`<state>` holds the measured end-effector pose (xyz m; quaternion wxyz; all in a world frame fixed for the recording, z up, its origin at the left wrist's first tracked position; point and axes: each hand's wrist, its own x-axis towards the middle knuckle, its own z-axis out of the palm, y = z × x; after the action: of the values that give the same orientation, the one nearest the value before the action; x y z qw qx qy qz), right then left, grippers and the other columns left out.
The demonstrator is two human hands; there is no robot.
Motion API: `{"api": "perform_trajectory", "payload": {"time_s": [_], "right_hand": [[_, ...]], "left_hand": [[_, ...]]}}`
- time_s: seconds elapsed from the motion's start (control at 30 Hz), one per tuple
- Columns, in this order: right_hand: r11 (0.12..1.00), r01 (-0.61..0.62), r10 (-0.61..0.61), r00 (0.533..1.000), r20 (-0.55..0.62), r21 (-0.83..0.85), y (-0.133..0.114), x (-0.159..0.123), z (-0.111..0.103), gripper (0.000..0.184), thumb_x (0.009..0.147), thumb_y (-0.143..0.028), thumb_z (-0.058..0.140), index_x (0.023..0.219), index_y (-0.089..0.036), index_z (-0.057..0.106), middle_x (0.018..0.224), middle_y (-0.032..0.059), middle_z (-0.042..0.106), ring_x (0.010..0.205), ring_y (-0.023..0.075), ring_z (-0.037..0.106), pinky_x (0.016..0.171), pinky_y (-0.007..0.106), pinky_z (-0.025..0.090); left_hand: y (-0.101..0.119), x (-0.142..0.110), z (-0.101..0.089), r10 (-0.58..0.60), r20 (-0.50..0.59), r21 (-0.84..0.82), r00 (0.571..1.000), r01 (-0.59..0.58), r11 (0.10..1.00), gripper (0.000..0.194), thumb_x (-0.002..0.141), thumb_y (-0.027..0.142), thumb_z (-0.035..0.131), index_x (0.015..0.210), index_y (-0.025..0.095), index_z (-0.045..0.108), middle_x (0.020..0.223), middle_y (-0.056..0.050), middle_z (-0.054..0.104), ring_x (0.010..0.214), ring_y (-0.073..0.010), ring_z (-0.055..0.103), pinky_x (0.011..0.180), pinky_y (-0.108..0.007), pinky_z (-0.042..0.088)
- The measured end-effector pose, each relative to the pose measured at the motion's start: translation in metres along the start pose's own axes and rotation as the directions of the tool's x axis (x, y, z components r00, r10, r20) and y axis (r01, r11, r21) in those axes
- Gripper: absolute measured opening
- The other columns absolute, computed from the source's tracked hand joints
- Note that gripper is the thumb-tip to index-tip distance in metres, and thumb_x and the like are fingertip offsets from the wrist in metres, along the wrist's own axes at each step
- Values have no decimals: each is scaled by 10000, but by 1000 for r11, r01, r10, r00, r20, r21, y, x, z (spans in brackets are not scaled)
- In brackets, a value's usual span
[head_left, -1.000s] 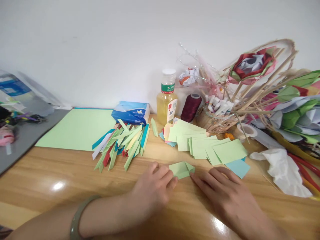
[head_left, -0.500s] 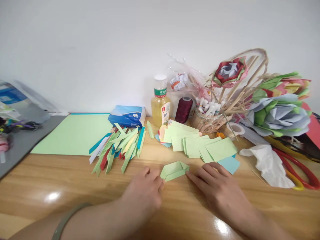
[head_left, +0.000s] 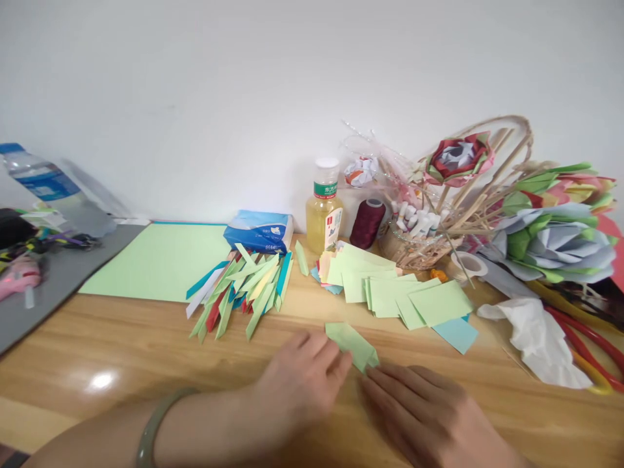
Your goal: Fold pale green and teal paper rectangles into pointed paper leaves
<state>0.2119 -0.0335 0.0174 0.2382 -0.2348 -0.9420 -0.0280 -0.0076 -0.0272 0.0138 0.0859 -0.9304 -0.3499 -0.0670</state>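
Note:
A small folded piece of light green paper (head_left: pixel 355 344) lies slantwise on the wooden table between my hands. My left hand (head_left: pixel 309 367), its fingers curled, has the thumb and fingertips closed at the paper's lower left edge. At the lower right corner, the fingers of my right hand (head_left: pixel 422 409) are pressed together on the paper; the thumb is hidden. Beyond them is an overlapping spread of green paper slips (head_left: pixel 390 292). To the left lies a heap of folded paper strips (head_left: pixel 244 289), mostly green, with some red, blue and white.
A tissue pack (head_left: pixel 258 232), a bottle of yellow liquid (head_left: pixel 322 214) and a dark red thread spool (head_left: pixel 368 224) stand near the wall. On the right are a basket (head_left: pixel 409 250), paper flowers (head_left: pixel 556 240), a crumpled tissue (head_left: pixel 541 341) and red-handled scissors (head_left: pixel 592 341). A green sheet (head_left: pixel 156 260) lies left.
The folded green paper has been turned, its right end now nearer me. My left hand has shifted right along its edge. The right hand's fingers have come together at its lower corner.

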Motion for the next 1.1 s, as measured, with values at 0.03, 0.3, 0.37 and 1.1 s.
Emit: {"api": "perform_trajectory", "payload": {"time_s": [0.03, 0.3, 0.37, 1.1], "right_hand": [[997, -27, 26, 1000, 18, 66, -1, 2, -2, 301, 872, -91, 408, 1030, -143, 658, 948, 88, 728, 880, 207, 681, 717, 312, 555], [916, -306, 292, 952, 95, 258, 36, -2, -9, 336, 874, -108, 430, 1157, -196, 589, 1090, 99, 662, 991, 194, 622, 805, 326, 527], [940, -262, 226, 958, 175, 220, 46, -4, -8, 345, 847, -102, 457, 1146, -206, 594, 1158, 94, 628, 1070, 210, 577, 861, 359, 504], [951, -288, 269, 951, 152, 118, 32, -2, 2, 184, 915, -140, 433, 845, -168, 601, 864, 65, 634, 793, 196, 590, 654, 327, 485]], "left_hand": [[4, 1, 0, 24, 14, -41, 1000, -23, 999, 239, 914, 193, 489, 1143, 148, 538, 875, -40, 602, 795, -191, 531, 643, -307, 395], [2, 3, 13, 125, -46, -210, 991, -132, 969, 225, 963, 267, 434, 1160, 284, 541, 1157, 0, 579, 954, -171, 514, 837, -324, 414], [-6, 4, 16, 186, -109, -267, 976, -209, 941, 220, 965, 270, 429, 1147, 280, 552, 1247, 5, 548, 1031, -182, 494, 895, -353, 397], [-10, 2, 15, -124, -329, -360, 936, -3, 933, 140, 886, 168, 554, 792, 156, 657, 763, -14, 646, 782, -160, 533, 664, -266, 464]]}}
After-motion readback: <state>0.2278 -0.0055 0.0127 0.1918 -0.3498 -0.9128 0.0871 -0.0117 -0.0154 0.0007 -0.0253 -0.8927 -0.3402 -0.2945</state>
